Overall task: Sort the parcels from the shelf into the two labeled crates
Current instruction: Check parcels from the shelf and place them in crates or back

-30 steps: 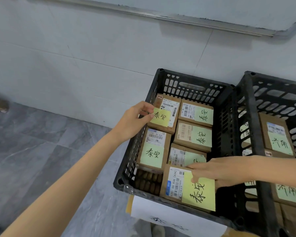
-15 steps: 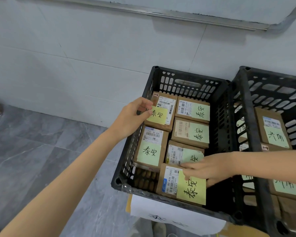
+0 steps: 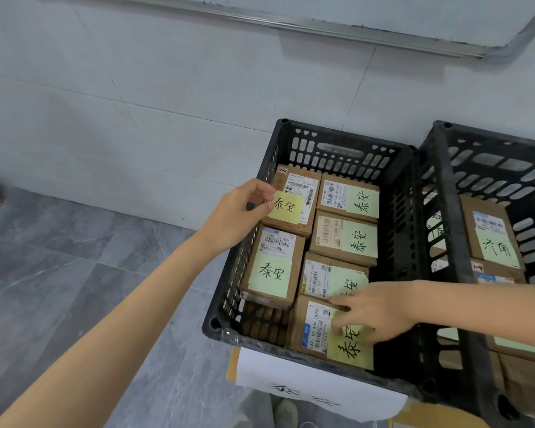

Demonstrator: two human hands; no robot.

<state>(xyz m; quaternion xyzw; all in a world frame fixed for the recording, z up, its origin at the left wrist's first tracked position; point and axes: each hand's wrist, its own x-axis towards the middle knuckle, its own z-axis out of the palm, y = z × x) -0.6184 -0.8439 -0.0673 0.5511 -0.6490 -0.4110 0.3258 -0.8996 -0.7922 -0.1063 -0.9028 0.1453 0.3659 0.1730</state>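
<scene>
A black plastic crate (image 3: pixel 337 140) holds several brown parcels with green notes. My left hand (image 3: pixel 238 214) reaches over its left wall and pinches the left edge of the far-left parcel (image 3: pixel 303 186), thumb on its yellow note. My right hand (image 3: pixel 377 313) lies flat, fingers spread, on the near-right parcel (image 3: pixel 309 332), which tilts up against the crate's front wall. A second black crate (image 3: pixel 445 180) stands touching on the right. It holds parcels with a different handwritten note (image 3: pixel 494 248).
A white paper label (image 3: pixel 306 384) hangs on the left crate's front. Both crates stand against a white tiled wall (image 3: pixel 167 118). Grey floor tiles (image 3: pixel 74 273) lie to the left. My right forearm crosses over the right crate.
My right hand has slid further onto the near-right parcel, covering more of its note. My left hand stays at the far-left parcel. The view has shifted slightly.
</scene>
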